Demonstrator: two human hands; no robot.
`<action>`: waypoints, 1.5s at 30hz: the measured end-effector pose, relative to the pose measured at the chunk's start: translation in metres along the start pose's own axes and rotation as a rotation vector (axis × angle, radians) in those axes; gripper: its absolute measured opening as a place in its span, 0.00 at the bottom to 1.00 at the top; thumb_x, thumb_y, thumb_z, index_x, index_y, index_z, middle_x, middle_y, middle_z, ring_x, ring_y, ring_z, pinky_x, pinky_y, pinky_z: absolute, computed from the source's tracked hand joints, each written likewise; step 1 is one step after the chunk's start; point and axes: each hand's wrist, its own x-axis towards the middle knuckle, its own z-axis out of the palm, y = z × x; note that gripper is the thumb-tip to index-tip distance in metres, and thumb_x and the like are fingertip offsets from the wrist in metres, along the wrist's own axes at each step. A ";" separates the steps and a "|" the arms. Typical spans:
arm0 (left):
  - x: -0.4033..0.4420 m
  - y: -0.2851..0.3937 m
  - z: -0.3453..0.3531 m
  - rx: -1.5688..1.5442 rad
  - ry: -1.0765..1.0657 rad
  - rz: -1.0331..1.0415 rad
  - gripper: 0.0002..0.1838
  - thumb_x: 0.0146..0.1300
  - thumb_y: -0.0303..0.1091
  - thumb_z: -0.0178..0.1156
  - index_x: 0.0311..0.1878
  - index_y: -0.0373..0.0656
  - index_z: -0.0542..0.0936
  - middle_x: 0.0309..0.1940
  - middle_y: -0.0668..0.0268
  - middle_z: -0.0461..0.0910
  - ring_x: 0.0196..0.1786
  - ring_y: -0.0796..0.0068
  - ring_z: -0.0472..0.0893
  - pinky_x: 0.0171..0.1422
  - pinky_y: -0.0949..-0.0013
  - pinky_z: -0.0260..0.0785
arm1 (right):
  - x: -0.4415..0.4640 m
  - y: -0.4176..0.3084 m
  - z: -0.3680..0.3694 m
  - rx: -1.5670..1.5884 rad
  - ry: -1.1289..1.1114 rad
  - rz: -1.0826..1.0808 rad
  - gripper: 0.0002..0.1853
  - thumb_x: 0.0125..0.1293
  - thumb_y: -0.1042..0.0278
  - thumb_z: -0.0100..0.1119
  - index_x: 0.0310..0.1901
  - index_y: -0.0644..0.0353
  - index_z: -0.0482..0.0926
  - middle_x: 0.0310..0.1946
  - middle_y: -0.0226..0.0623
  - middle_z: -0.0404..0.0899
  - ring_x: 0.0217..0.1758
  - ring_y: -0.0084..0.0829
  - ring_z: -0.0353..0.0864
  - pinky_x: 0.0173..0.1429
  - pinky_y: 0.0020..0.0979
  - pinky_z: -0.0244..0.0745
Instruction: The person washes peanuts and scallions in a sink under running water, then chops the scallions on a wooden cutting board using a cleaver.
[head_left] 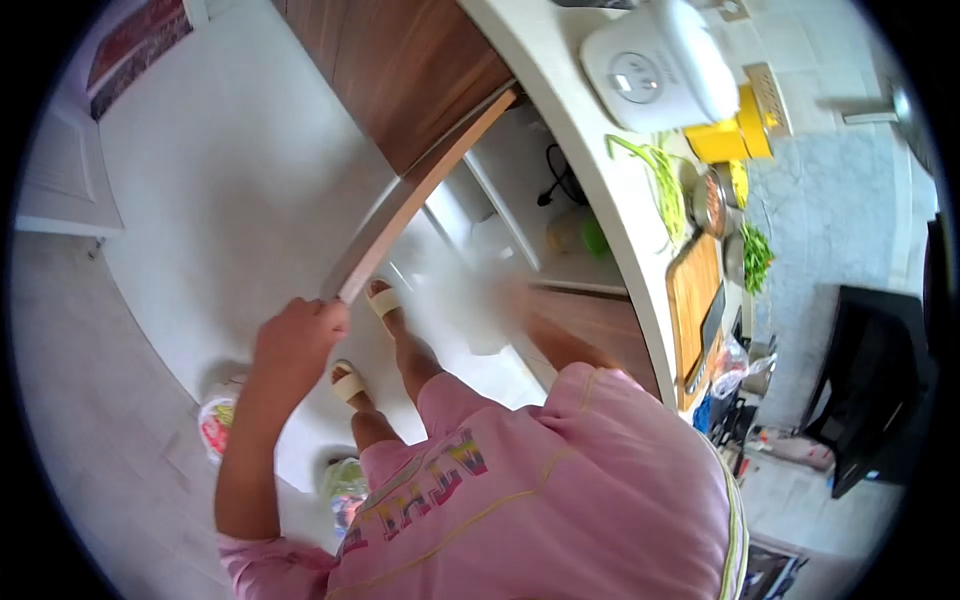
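My left hand [300, 335] is closed around the edge of a brown wooden cabinet door [420, 190], which stands swung out from the counter. Beside the cabinet opening, my right hand [512, 300] is smeared by motion. A whitish, blurred thing [465, 305] is at its fingers; its kind cannot be made out. Inside the cabinet [510, 190] are a black cable with a plug [552, 178] and a green round item [595, 236], partly in shadow.
On the pale counter [625, 210] stand a white rice cooker [650, 70], green beans [662, 185], a bowl of food [710, 200] and a cutting board [692, 300] with a knife [710, 330]. Plastic bags [345, 490] lie on the floor near my sandalled feet [350, 385].
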 end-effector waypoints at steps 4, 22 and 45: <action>-0.011 0.045 0.000 -0.089 0.024 0.053 0.07 0.53 0.33 0.59 0.34 0.46 0.72 0.28 0.62 0.76 0.36 0.60 0.76 0.39 0.60 0.68 | -0.119 -0.010 -0.007 0.269 -0.149 0.224 0.14 0.53 0.70 0.56 0.44 0.57 0.79 0.38 0.43 0.79 0.43 0.39 0.78 0.46 0.34 0.72; 0.095 0.226 0.150 -0.193 -0.690 0.533 0.20 0.56 0.42 0.59 0.47 0.40 0.70 0.43 0.54 0.77 0.47 0.56 0.76 0.52 0.62 0.67 | -0.408 -0.028 -0.123 0.362 0.741 0.427 0.12 0.54 0.70 0.55 0.42 0.56 0.79 0.33 0.42 0.80 0.31 0.37 0.79 0.41 0.33 0.74; 0.240 0.424 0.128 0.043 -0.022 0.365 0.15 0.58 0.39 0.55 0.43 0.38 0.78 0.32 0.56 0.79 0.37 0.60 0.79 0.43 0.64 0.70 | -0.336 0.027 -0.336 0.098 0.930 0.478 0.35 0.47 0.65 0.57 0.61 0.53 0.62 0.44 0.46 0.65 0.45 0.47 0.71 0.48 0.41 0.70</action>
